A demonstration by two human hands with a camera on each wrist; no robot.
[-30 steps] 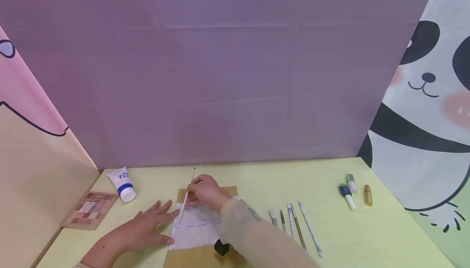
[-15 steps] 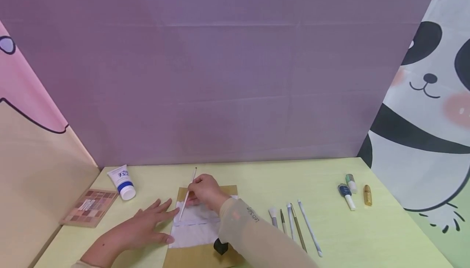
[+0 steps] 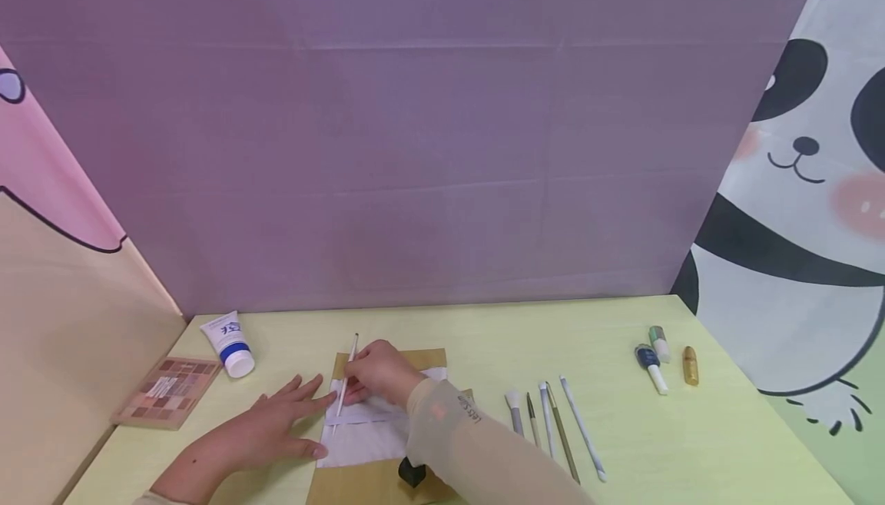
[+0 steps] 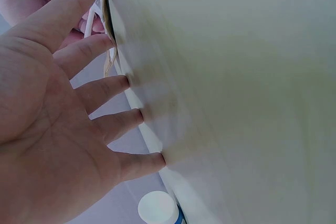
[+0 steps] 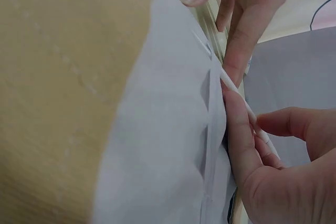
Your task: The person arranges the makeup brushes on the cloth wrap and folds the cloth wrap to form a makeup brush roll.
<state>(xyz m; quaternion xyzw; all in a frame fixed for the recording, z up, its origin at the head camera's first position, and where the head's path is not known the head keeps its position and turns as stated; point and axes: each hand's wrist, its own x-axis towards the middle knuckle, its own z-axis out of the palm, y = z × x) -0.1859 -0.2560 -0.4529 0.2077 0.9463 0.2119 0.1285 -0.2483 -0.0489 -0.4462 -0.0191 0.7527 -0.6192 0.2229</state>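
My right hand (image 3: 383, 374) pinches a thin white stick-like brush (image 3: 352, 350) between thumb and fingers. It slants down to a tan case (image 3: 359, 483) with a white cloth pocket (image 3: 369, 443). In the right wrist view, the lower part of the brush (image 5: 251, 114) passes behind the pocket's edge band (image 5: 211, 103), and its tip is covered by the cloth. My left hand (image 3: 273, 430) lies with spread, straight fingers at the case's left edge. In the left wrist view, the left hand's fingertips (image 4: 122, 81) touch the edge of the surface.
Several brushes (image 3: 561, 428) lie right of the case. A white tube (image 3: 228, 342) and an eyeshadow palette (image 3: 169, 393) are at the left. Small bottles (image 3: 650, 363) and a gold tube (image 3: 691, 367) lie far right. A black block (image 3: 412, 472) shows below the right sleeve.
My right hand has moved slightly down and left with the brush. The brush's lower end has slid from the pocket's band to under the cloth. The left hand stays put.
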